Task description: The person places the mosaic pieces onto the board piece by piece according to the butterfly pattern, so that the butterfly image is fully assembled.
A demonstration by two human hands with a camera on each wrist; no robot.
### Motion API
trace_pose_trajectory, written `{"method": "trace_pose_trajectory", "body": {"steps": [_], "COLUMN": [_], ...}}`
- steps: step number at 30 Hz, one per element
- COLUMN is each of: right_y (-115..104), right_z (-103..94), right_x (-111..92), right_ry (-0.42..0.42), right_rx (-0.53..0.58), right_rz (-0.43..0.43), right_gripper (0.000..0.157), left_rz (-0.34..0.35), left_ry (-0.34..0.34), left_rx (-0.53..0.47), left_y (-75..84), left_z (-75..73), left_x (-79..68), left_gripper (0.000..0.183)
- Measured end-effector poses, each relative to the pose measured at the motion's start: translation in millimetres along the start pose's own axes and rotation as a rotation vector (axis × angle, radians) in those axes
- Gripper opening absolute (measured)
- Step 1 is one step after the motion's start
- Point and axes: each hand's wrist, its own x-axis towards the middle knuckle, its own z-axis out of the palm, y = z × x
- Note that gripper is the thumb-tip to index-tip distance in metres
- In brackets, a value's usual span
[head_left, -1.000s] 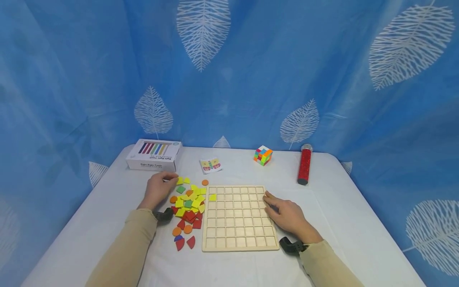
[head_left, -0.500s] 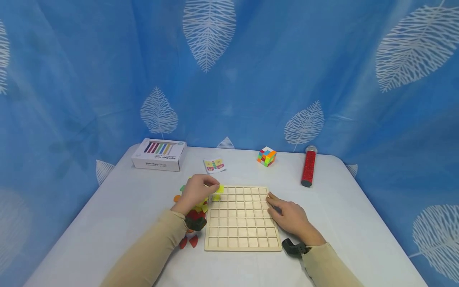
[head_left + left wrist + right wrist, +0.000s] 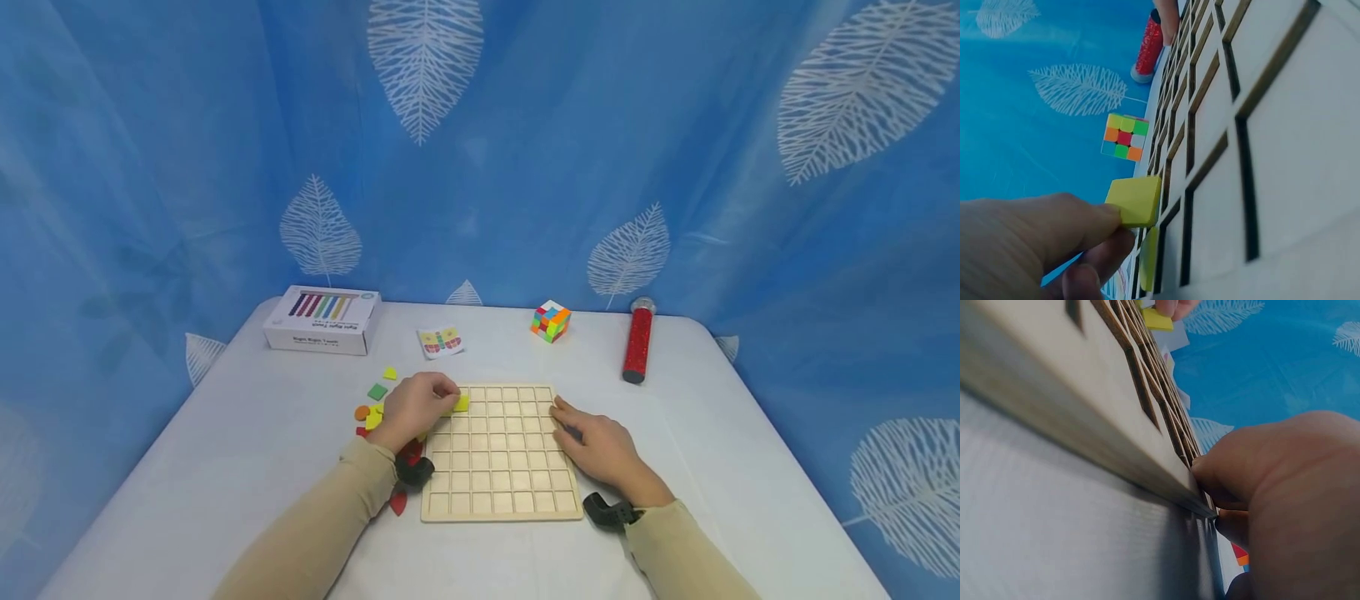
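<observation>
My left hand pinches a yellow square tile between thumb and fingers, over the far left corner of the wooden grid board. In the left wrist view the tile is tilted, its edge close above the grid. A second yellow tile lies in a cell just beside it. My right hand holds the board's right edge, with one fingertip on top of the rim and another at its side in the right wrist view. Left of the board, the pile of loose tiles is partly hidden under my left hand and wrist.
A green tile, an orange disc and a red quarter piece show around the left arm. Behind the board are a butterfly pattern card, a puzzle cube, a red glitter tube and a white box.
My left hand has moved right from the far end of the tile pile to the board's far left corner, carrying a yellow tile. My right hand has stayed at the board's right edge.
</observation>
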Motion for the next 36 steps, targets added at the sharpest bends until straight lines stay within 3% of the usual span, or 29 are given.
{"method": "trace_pose_trajectory", "body": {"steps": [18, 36], "right_y": [-0.1, -2.3], "right_z": [-0.3, -1.4], "right_x": [0.0, -0.6], "right_ry": [0.010, 0.013], "right_rx": [-0.010, -0.002], "right_rz": [-0.009, -0.003], "right_gripper": [0.049, 0.049], "left_rz": [0.016, 0.068], "left_ry": [-0.059, -0.014], "left_rx": [0.050, 0.189], "left_y": [-1.6, -2.6], "left_z": [-3.0, 3.2], "left_x": [1.9, 0.7], "left_gripper": [0.007, 0.010]}}
